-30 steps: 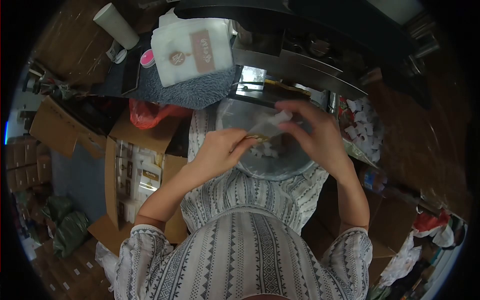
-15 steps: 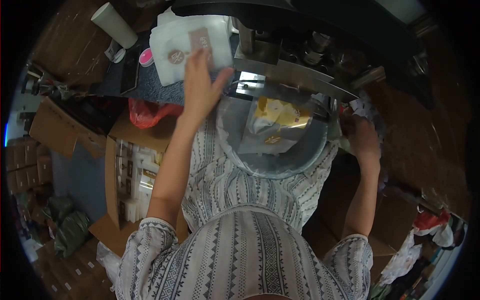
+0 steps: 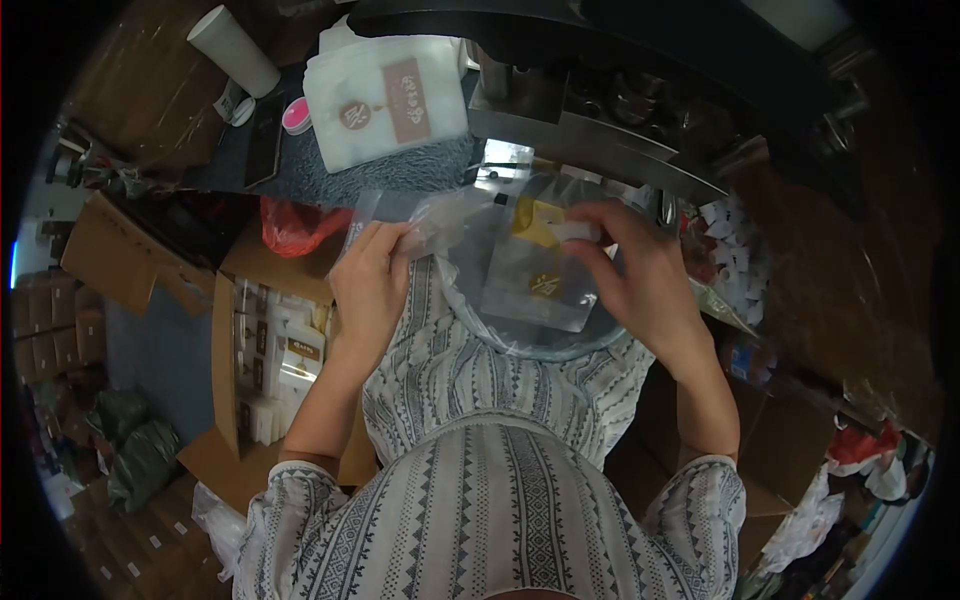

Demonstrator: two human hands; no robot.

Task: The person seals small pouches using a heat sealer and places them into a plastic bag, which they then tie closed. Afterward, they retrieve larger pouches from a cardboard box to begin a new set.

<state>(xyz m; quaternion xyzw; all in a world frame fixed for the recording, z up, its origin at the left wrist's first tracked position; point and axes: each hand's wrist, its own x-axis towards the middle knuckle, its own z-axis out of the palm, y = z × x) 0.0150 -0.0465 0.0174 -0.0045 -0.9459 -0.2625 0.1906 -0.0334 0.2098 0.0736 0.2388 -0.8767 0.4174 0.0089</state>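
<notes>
My left hand (image 3: pixel 368 285) pinches the edge of a clear plastic bag (image 3: pixel 430 222), which stretches right toward the basin. Over the basin, my right hand (image 3: pixel 645 280) is closed on a small white piece (image 3: pixel 577 232), partly covered by the fingers; its exact kind does not show. Beneath, a printed pouch (image 3: pixel 535 290) with gold lettering and a yellow part lies in the round basin (image 3: pixel 545 350) on my lap. Up on the tabletop, a stack of white printed bags (image 3: pixel 370 100) rests on a grey-blue towel (image 3: pixel 400 165), touched by neither hand.
A dark machine with a metal edge (image 3: pixel 610 135) overhangs the basin. At upper left are a white cup (image 3: pixel 235 50), a phone (image 3: pixel 264 140) and a pink round container (image 3: pixel 297 115). Many small white packets (image 3: pixel 735 250) lie at right. An open carton (image 3: pixel 225 350) of packages stands at left.
My left hand has come down from the bag stack and now holds a clear bag. From the packets at right, my right hand has moved left over the basin with a white piece.
</notes>
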